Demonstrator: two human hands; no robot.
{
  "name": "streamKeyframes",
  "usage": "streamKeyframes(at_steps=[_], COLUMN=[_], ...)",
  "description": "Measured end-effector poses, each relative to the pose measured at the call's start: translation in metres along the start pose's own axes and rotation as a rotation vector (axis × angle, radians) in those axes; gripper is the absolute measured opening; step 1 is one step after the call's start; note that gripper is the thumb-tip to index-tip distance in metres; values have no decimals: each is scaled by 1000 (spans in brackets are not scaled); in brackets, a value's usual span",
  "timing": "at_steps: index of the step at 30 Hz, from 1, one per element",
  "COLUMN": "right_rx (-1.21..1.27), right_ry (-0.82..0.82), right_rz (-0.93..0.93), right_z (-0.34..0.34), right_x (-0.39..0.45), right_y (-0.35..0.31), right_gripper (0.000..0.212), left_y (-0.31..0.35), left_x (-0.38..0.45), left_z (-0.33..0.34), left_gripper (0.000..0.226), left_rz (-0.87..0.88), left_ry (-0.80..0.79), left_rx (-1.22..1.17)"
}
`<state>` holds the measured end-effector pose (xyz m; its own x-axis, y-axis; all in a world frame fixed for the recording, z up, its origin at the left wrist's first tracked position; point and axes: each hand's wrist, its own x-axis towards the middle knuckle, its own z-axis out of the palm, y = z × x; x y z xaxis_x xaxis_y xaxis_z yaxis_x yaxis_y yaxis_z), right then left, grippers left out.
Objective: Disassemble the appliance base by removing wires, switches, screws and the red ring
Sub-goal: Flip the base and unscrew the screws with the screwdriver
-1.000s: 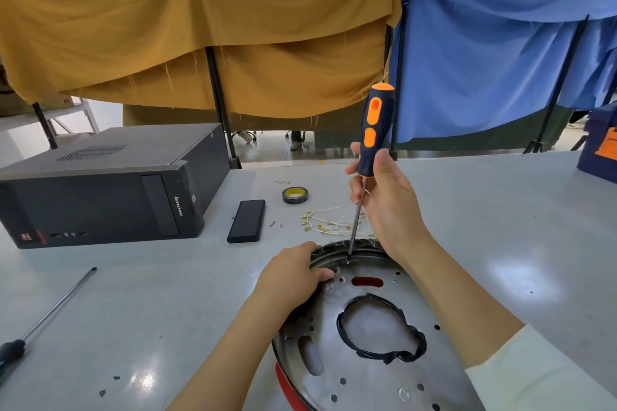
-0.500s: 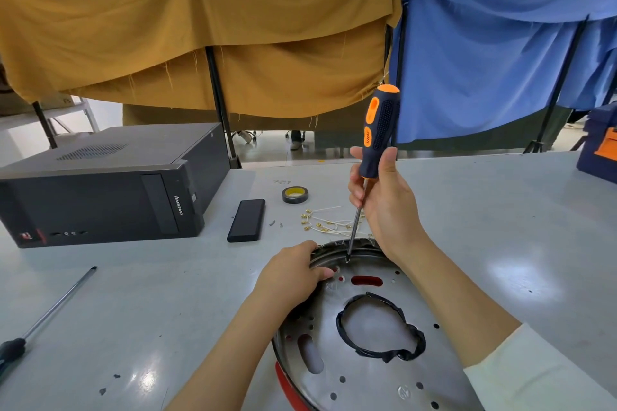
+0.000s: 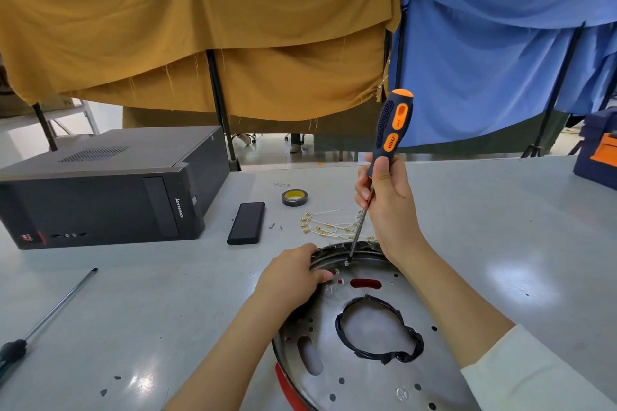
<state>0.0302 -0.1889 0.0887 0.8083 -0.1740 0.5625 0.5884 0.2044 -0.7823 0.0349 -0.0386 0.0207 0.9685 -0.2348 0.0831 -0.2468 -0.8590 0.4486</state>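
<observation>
A single head-worn, wide-angle view looks forward and steeply down from above the near edge of a pale grey tabletop (image 3: pixel 500 227). It sits close over a round silver metal appliance base (image 3: pixel 360 374), which the bottom frame edge cuts off, with both forearms reaching in from below. Facing the far side, it takes in a mustard-yellow draped cloth (image 3: pixel 200 27) at far left and a blue draped cloth (image 3: pixel 494 53) at far right. Straight lines bow toward the frame edges.

Two bare hands, one sleeved arm
The right arm wears a cream long sleeve (image 3: pixel 534 377) ending mid-forearm; the left forearm (image 3: pixel 227 354) is bare, without rings.
</observation>
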Motion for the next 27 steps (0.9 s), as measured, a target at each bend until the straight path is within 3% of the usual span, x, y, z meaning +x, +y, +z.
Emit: streamKeyframes(at_steps=[5,10,12,14,17,20,21,23,24,27], right_rx=[71,150,100,58,-330,-814,-797,-680,-740,-1054], right_ry=[33,30,67,157,215,83,43,-95,-189,-413], right_rz=[-34,1,6,-26,-180,-171,-94,62,84,121], right_z=[2,-2,-6,-11,-24,-42,-47,-51,-52,-60], right_x=[3,1,0,-1,-6,-15,-18,-23,-25,-34], right_y=[-11,-21,-28,-36,-44,-39,-36,-29,-25,-10], right_gripper=[28,28,26,38,56,66,64,38,31,37], left_y=[1,8,10,10,12,19,21,25,26,30], left_x=[-4,-9,-8,-7,-1,5,7,8,8,8], left_z=[-1,-3,-5,-5,-8,-12,-13,-13,-12,-7], left_gripper=[50,49,38,32,33,36,36,32,30,26], left_rz=[26,257,332,361,326,290,284,278,278,279], left_ry=[22,171,191,141,11,-68,-75,-64,-50,-13], left_rx=[11,90,149,210,243,266,281,283,275,267])
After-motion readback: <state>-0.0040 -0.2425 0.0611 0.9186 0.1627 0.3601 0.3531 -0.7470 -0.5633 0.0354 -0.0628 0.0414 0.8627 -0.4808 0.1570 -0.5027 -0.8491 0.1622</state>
